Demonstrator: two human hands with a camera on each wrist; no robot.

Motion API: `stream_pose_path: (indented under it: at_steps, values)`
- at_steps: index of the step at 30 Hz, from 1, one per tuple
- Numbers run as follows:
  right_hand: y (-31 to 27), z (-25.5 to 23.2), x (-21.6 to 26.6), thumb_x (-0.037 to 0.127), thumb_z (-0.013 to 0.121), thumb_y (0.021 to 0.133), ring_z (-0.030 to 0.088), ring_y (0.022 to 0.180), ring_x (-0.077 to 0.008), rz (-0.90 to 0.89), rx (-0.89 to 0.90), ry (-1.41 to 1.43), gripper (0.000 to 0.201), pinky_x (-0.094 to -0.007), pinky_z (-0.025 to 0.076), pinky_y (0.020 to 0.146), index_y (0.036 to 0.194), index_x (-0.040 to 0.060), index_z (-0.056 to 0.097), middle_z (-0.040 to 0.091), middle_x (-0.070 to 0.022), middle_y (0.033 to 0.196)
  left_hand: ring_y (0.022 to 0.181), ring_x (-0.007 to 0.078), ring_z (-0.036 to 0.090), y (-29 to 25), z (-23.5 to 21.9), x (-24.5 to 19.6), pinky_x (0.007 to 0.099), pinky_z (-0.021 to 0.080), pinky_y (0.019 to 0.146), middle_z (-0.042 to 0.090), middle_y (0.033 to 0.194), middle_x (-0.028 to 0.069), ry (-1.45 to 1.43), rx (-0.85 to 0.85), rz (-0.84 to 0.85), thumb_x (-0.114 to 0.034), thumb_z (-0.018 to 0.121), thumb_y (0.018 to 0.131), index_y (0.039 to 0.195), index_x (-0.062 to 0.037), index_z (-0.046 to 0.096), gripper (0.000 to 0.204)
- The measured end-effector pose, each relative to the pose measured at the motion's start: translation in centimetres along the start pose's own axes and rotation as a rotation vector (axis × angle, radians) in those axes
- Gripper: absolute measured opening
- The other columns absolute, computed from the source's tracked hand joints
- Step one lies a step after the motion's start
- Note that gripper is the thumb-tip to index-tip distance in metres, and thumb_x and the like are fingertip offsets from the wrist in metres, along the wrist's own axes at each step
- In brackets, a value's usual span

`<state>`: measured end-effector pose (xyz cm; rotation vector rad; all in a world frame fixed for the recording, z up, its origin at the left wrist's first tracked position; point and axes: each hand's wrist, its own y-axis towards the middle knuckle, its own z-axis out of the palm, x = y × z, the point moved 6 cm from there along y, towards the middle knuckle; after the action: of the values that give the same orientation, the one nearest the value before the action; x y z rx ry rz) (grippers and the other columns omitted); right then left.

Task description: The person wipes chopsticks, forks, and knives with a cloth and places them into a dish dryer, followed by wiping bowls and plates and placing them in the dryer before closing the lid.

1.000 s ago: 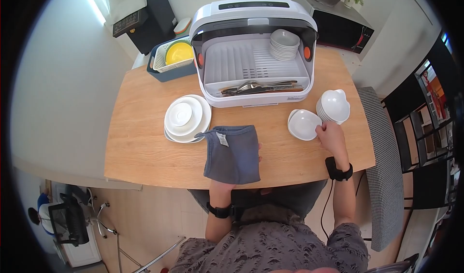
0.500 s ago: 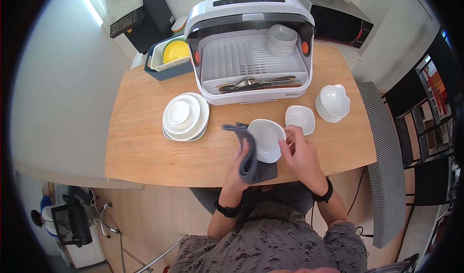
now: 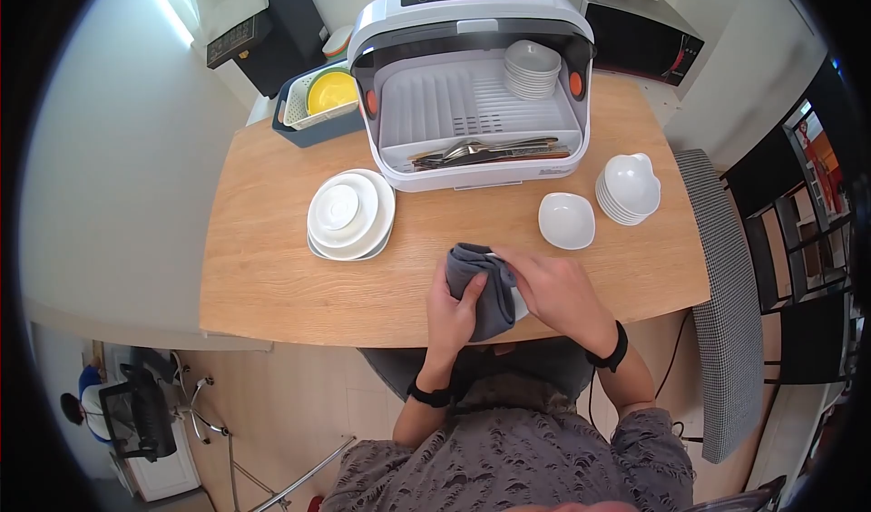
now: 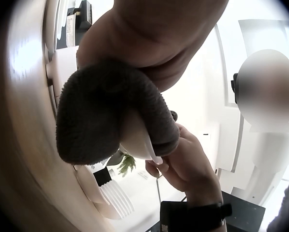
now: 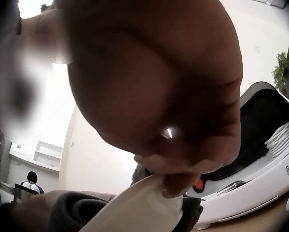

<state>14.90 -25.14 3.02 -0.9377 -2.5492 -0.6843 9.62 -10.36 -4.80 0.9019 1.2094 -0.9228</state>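
A grey cloth [image 3: 490,296] is wrapped around a white bowl [image 5: 137,210] above the table's front edge. My left hand [image 3: 448,311] grips the cloth, its thumb lying across the front fold. From the other side my right hand [image 3: 570,299] pinches the bowl's rim between thumb and fingers, plainest in the right wrist view. In the left wrist view the cloth [image 4: 101,113] folds over both faces of the bowl [image 4: 137,137], and only part of its side and rim shows. A squarish white dish [image 3: 567,222] sits on the table beyond the right hand.
Stacked white bowls [image 3: 629,185] stand at the table's right side, stacked white plates [image 3: 374,226] at the left. Behind is an open dish cabinet [image 3: 490,178] holding cutlery [image 3: 481,154] and small stacked bowls [image 3: 533,68]. A blue basket [image 3: 318,134] with yellow bowls [image 3: 332,93] is at back left.
My right hand has brought a bowl from the right of the table to the cloth. My left hand has turned and folded the cloth over the bowl, which is now mostly covered.
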Motion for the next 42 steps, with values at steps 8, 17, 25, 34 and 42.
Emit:
stream_pose_path:
  at_steps: [8,17,25,34,42]
  values:
    - [-1.5,1.8,0.5,0.010,0.059,0.093,0.067,0.072,-0.0390,0.192,-0.038,0.151,0.041,-0.0492,0.051,0.057,0.132,0.0048,0.050,0.069,-0.0208,0.090,0.101,0.0175,0.065,-0.1,-0.5,-1.1,0.0305,0.049,0.090,0.069,0.109,0.0115,-0.073,-0.173,0.216,-0.002,0.065,0.093,0.124,0.0012,0.055,0.033]
    - [-0.7,-0.4,1.5,0.009,0.058,0.093,0.067,0.071,-0.0404,0.049,-0.069,0.023,0.031,-0.0488,0.051,0.056,0.123,0.0035,0.052,0.069,-0.0201,0.088,0.103,0.0190,0.066,-0.6,-0.4,-2.1,0.0304,0.050,0.089,0.069,0.116,0.0160,0.115,-0.129,0.216,0.000,0.065,0.092,0.119,0.0024,0.058,0.028]
    - [-1.8,1.7,0.7,0.007,0.058,0.090,0.065,0.069,-0.0425,0.204,0.054,0.086,0.037,-0.0500,0.050,0.057,0.125,0.0034,0.049,0.068,-0.0196,0.080,0.105,0.0199,0.066,-0.9,-1.0,-2.3,0.0309,0.050,0.092,0.068,0.118,0.0162,0.155,-0.151,0.237,-0.001,0.065,0.093,0.122,0.0040,0.056,0.031]
    - [-1.7,0.9,1.1,0.008,0.057,0.093,0.065,0.069,-0.0428,0.196,-0.077,0.175,0.032,-0.0513,0.050,0.058,0.124,0.0042,0.050,0.067,-0.0194,0.079,0.096,0.0242,0.071,-1.2,-0.5,-3.6,0.0327,0.053,0.084,0.071,0.108,0.0161,0.222,-0.186,0.273,0.008,0.061,0.087,0.121,0.0002,0.060,0.036]
    - [-2.1,0.9,1.0,0.011,0.056,0.097,0.066,0.071,-0.0432,0.166,0.012,0.104,0.025,-0.0522,0.050,0.058,0.119,0.0012,0.049,0.066,-0.0225,0.080,0.095,0.0243,0.070,-1.4,-0.1,-4.6,0.0317,0.052,0.084,0.070,0.108,0.0150,0.364,-0.048,0.346,0.006,0.063,0.088,0.122,0.0019,0.060,0.034]
